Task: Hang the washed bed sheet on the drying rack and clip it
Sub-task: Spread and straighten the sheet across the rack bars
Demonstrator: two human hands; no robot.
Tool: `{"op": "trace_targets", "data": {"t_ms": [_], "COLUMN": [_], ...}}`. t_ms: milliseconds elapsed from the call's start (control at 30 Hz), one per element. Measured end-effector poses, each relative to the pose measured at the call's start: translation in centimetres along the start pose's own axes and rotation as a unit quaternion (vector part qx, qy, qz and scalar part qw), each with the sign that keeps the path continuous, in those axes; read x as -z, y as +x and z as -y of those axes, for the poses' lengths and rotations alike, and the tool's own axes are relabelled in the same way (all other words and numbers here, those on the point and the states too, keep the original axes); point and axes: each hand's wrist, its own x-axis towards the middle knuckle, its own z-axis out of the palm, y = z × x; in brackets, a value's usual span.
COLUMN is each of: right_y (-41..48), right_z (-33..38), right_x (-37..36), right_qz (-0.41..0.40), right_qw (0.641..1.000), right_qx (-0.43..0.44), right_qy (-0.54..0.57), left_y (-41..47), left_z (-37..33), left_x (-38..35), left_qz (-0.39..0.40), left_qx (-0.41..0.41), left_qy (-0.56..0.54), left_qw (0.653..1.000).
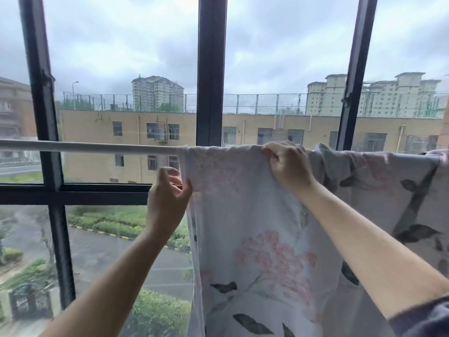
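**Sheet draped over the rod, held by both hands**

A pale bed sheet printed with pink flowers and dark leaves is seen hung over a white rod that runs across the middle of the frame, in front of a dark window frame. The left half of the rod is bare; from the centre to the right edge it is covered by the cloth, which hangs down to the bottom of the frame. Right of centre the cloth is bunched into folds.

The left hand is raised at centre left, just below the rod. Its fingers are curled, and the sheet's left edge is pinched between them and the thumb. The right hand is placed at the top of the sheet, right of centre, with its fingers curled over the fold on the rod and the cloth gripped there. A dark sleeve is visible at the lower right corner.

Through the glass, a long yellow building and a cloudy sky are seen.
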Motion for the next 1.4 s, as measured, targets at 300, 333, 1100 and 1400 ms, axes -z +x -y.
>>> {"op": "trace_targets", "data": {"t_ms": [300,333,1100,1400], "right_y": [-10.6,-11.9,-20.8,-20.9], "right_z": [4.2,4.7,7.5,5.3], "right_x": [-4.0,-4.5,-7.8,-6.8], "right_qz": [0.021,0.028,0.248,0.208], "right_qw": [0.994,0.995,0.942,0.952], "right_qx": [0.024,0.021,-0.219,-0.224], "right_qy": [-0.104,-0.092,0.05,0.006], "left_y": [-5.0,-5.5,-8.8,-11.4], "left_z": [1.8,2.6,11.3,14.5], "left_x": [-1.0,-1.4,-6.4,-8.2], "left_qz": [0.25,0.25,0.227,0.19], "left_qx": [0.132,0.121,0.141,0.127], "left_qy": [-0.297,-0.265,-0.066,0.055], "left_qw": [0.912,0.923,0.961,0.972]}}
